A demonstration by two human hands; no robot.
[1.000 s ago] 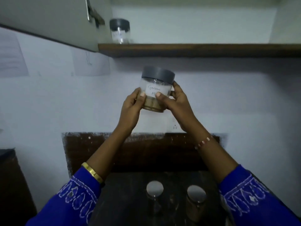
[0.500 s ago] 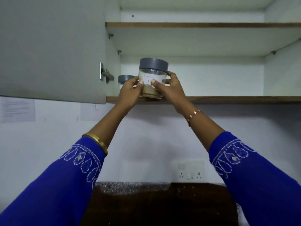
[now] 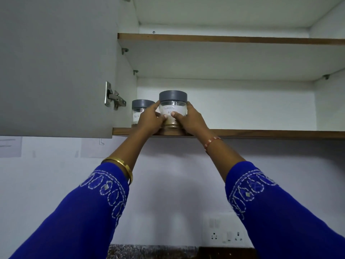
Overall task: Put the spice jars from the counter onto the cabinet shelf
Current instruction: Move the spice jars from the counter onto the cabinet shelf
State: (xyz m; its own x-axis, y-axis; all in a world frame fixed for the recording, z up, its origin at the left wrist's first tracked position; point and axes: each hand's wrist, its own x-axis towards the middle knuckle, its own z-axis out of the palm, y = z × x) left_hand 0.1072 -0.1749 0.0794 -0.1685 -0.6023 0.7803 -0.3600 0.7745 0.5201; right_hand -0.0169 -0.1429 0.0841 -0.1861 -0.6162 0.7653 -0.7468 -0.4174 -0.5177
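Note:
A clear spice jar [image 3: 172,104] with a grey lid, a white handwritten label and brown powder stands at the front edge of the lower cabinet shelf [image 3: 261,134]. My left hand [image 3: 150,120] grips its left side and my right hand [image 3: 190,120] grips its right side, thumbs on the label. A second grey-lidded labelled jar [image 3: 139,109] stands on the same shelf just to the left, near the cabinet's side wall, partly hidden by my left hand.
The open grey cabinet door [image 3: 56,66] hangs at the left with its hinge [image 3: 113,99] beside the jars. An upper shelf [image 3: 231,39] runs above. The lower shelf stretches bare to the right. A wall socket [image 3: 226,236] sits below; the counter edge [image 3: 168,252] shows at the bottom.
Both hands have carried the jar up from in front of the wall and onto the lower shelf's front edge. My view has tilted up, so the counter jars are out of sight.

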